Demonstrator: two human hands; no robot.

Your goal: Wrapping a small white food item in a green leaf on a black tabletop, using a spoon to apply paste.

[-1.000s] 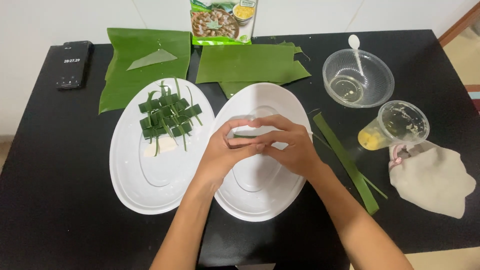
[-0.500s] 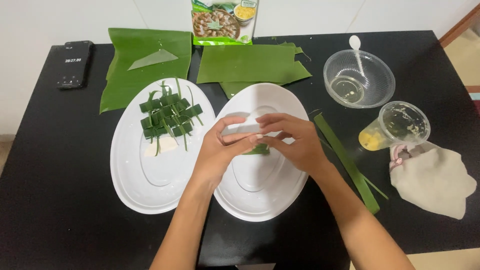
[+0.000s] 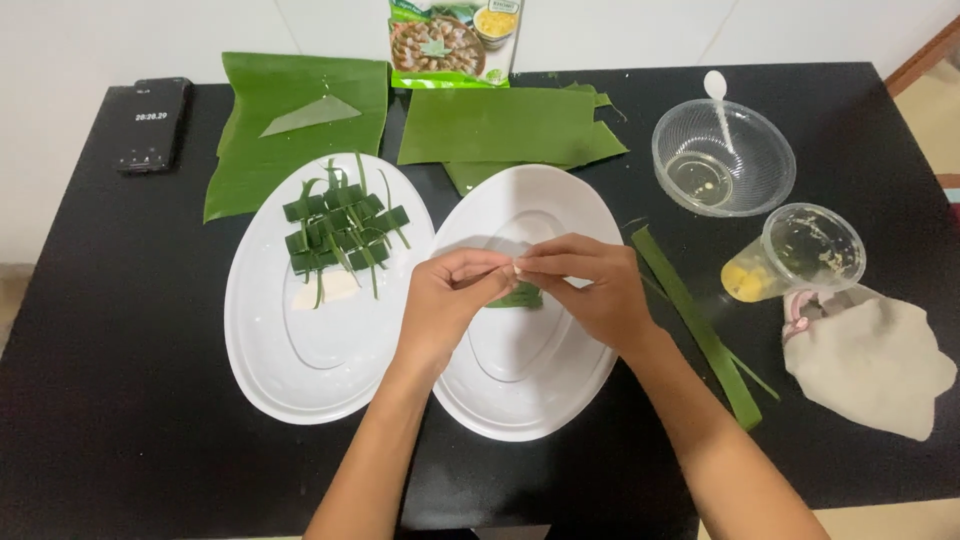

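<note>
My left hand (image 3: 452, 300) and my right hand (image 3: 585, 282) meet fingertip to fingertip above the right white oval plate (image 3: 528, 390). Together they pinch a small pale piece, with a bit of green leaf (image 3: 520, 297) showing just below the fingers. How much of the piece each hand grips is hidden by the fingers. On the left white oval plate (image 3: 290, 350) lie several small green leaf-wrapped parcels (image 3: 340, 230) tied with thin strips, and a pale lump (image 3: 328, 290) beside them.
Banana leaf pieces (image 3: 300, 120) (image 3: 500, 125) lie at the back of the black table. A leaf strip (image 3: 695, 325), a clear bowl with a spoon (image 3: 722, 160), a plastic cup of yellow liquid (image 3: 795, 255), a cloth (image 3: 875, 365), a phone (image 3: 152, 122) and a food packet (image 3: 452, 40) stand around.
My hands have shifted a little apart and reworked their pinch; the pale piece that showed between them is now mostly covered, and a green leaf bit shows underneath.
</note>
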